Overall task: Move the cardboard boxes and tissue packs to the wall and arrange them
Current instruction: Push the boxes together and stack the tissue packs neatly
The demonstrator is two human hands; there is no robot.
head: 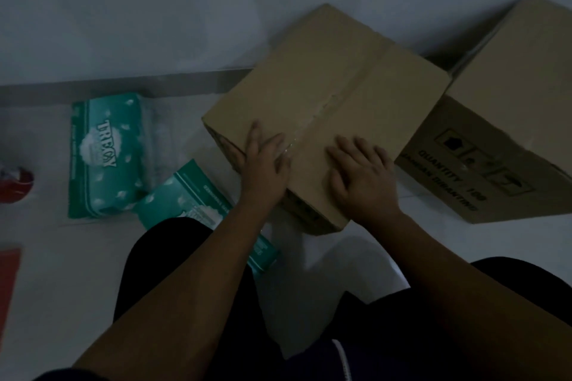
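Observation:
A taped brown cardboard box (328, 96) stands on the floor against the pale wall (154, 9). My left hand (266, 161) lies flat on its near top edge, fingers spread. My right hand (362, 176) rests flat on the top beside the tape seam. A larger cardboard box (510, 120) with black print stands to its right, touching it. A green tissue pack (105, 158) lies on the floor to the left, near the wall. A second green tissue pack (198, 204) lies closer to me, partly hidden under my left forearm.
A red round object (15, 184) sits at the far left edge. A red flat thing (7, 281) shows at the lower left. My dark-clothed knees fill the bottom of the view. White floor lies between the packs and the boxes.

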